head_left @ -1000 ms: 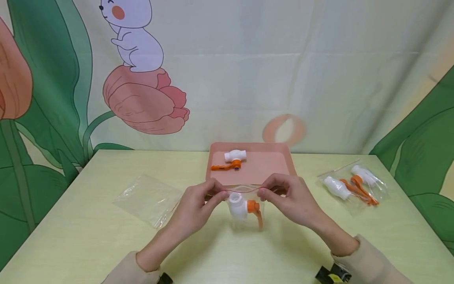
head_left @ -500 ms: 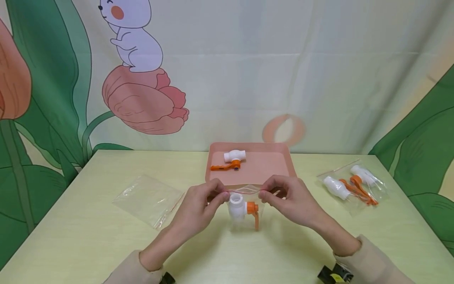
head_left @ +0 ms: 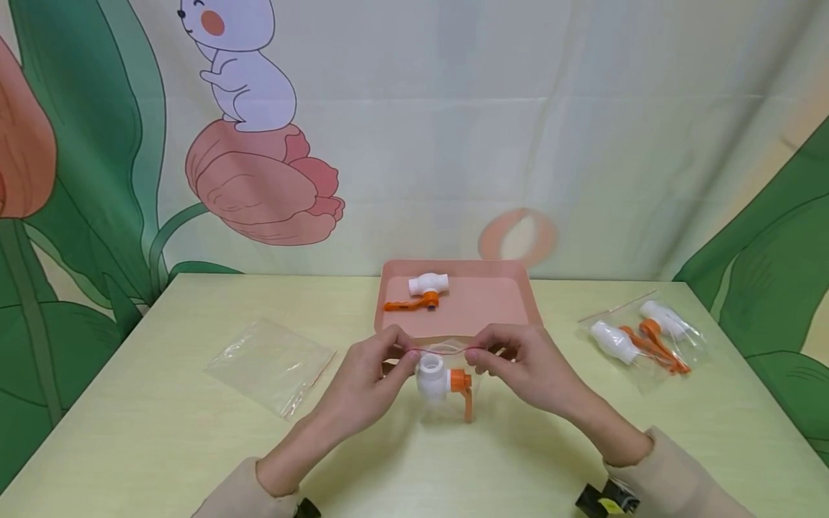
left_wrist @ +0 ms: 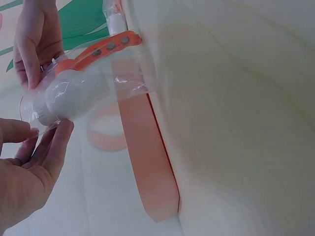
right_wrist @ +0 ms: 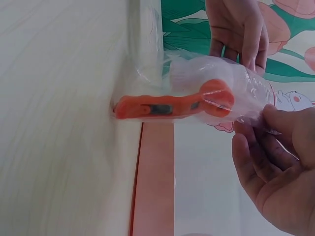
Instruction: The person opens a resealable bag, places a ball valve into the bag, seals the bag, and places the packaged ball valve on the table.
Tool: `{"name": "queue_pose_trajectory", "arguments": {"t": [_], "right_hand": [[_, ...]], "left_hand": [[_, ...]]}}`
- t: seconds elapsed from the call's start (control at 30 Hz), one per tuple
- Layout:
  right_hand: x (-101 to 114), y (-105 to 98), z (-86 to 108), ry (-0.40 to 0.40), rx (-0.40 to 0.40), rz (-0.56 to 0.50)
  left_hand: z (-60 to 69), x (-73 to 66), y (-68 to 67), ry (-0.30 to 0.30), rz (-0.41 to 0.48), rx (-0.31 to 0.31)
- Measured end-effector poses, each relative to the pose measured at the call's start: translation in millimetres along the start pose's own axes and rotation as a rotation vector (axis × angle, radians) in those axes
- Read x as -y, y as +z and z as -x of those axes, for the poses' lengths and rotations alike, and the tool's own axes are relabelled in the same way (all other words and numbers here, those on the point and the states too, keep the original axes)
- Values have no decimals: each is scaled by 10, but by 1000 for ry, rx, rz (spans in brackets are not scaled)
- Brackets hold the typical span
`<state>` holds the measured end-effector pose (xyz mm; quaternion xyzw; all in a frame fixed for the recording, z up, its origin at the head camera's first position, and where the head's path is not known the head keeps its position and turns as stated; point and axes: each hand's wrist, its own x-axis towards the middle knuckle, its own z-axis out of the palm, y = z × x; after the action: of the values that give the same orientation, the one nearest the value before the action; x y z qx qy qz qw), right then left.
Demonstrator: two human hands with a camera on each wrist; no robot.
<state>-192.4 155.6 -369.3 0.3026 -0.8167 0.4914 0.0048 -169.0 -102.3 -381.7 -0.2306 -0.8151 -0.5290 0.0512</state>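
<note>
Over the table's middle hangs a clear zip-lock bag [right_wrist: 179,58] with a white ball valve [head_left: 432,381] inside. Its orange lever handle [head_left: 468,403] points down in the head view. My left hand [head_left: 363,381] pinches one end of the bag's red-lined mouth between thumb and fingers. At the other end, my right hand [head_left: 531,370] pinches the same edge. In the right wrist view, the lever's tip [right_wrist: 120,108] is low by the tabletop; whether it touches is unclear. I cannot tell whether the bag's seal is closed.
A pink tray [head_left: 488,295] stands at the back with another white-and-orange ball valve [head_left: 427,288] in it. A flat clear bag [head_left: 268,367] lies at left. To the right lies a bag [head_left: 648,338] holding two valves. A printed curtain [head_left: 414,144] hangs behind the table.
My right hand has shifted slightly left, closer to the left hand. The bagged valve has swung a little, its lever now hanging straighter and farther left. Both hands keep their pinch.
</note>
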Motion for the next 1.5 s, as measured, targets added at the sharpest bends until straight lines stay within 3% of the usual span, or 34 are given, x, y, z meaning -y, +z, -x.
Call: {"name": "queue_pose_trajectory", "arguments": {"t": [0.2,0.73,1.03,1.5], "right_hand": [[25,28,-3,12,0,-43],[23,26,1,84,42,-69],[56,61,-33,36,63,-48],[57,113,-32,3,42,-27]], "left_hand": [[2,-12,19,-71,110,22],[6,-2,37,-2,32,-3],[-7,-42,41,40,-26,16],[-23,-15,55,49,-12,42]]}}
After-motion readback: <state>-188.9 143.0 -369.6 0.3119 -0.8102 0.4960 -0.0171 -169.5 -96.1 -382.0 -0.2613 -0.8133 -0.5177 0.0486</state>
